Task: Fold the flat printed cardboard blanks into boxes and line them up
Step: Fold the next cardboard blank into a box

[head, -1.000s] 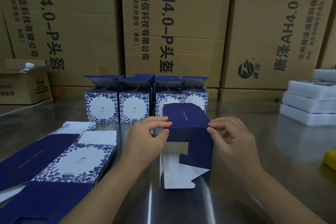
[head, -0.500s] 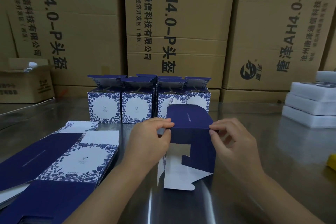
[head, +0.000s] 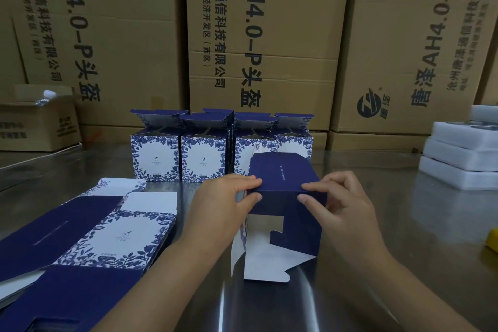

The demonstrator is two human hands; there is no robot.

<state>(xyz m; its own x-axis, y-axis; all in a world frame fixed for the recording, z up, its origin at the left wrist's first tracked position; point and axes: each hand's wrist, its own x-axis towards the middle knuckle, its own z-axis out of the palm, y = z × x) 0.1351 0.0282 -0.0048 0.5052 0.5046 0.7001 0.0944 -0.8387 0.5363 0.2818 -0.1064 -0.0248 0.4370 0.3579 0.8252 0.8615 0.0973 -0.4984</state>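
A half-folded navy and white box (head: 283,178) lies on its side in the middle of the steel table (head: 377,264), its white bottom flaps hanging loose toward me. My left hand (head: 223,205) pinches its left upper edge between thumb and fingers. My right hand (head: 339,202) pinches the right upper edge the same way. Behind it, several folded boxes (head: 204,153) with blue floral fronts stand in a row, top flaps up. A pile of flat printed blanks (head: 89,237) lies at the left.
Large brown shipping cartons (head: 264,35) wall off the back of the table. A small open carton (head: 35,124) sits at the far left. Stacked white foam trays (head: 463,153) lie at the right, and a yellow object (head: 491,241) shows at the right edge.
Both hands keep their pinch on the box's upper edges. The right fingers have slid slightly inward along the fold. The box has barely shifted.
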